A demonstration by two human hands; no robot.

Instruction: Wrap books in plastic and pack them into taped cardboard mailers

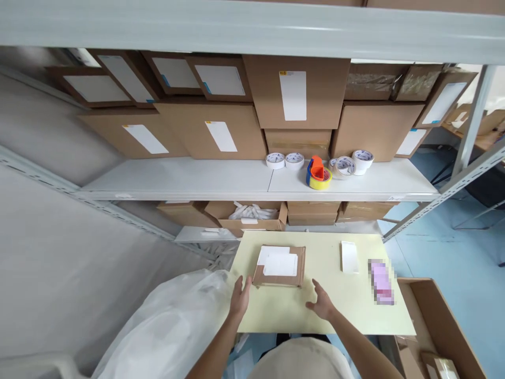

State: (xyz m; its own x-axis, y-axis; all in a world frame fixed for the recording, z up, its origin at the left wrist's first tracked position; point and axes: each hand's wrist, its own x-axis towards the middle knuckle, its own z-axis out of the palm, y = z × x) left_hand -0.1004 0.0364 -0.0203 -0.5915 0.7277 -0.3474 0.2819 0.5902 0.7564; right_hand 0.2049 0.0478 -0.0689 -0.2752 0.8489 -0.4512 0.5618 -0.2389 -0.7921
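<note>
A flat brown cardboard parcel (281,266) with white labels on top lies on the pale yellow table (327,310). My left hand (240,296) is at the parcel's near left corner, fingers stretched out and touching its edge. My right hand (321,302) hovers just off the parcel's near right corner, fingers spread and holding nothing. A white slip of paper (350,257) lies on the table to the right of the parcel, and a pink item (381,281) lies further right.
A metal shelf (256,181) ahead carries stacked labelled cardboard boxes (296,92), white tape rolls (284,160) and an orange tape dispenser (317,172). A large white plastic bag (173,326) sits at my left. An open cardboard box (437,326) stands at the lower right.
</note>
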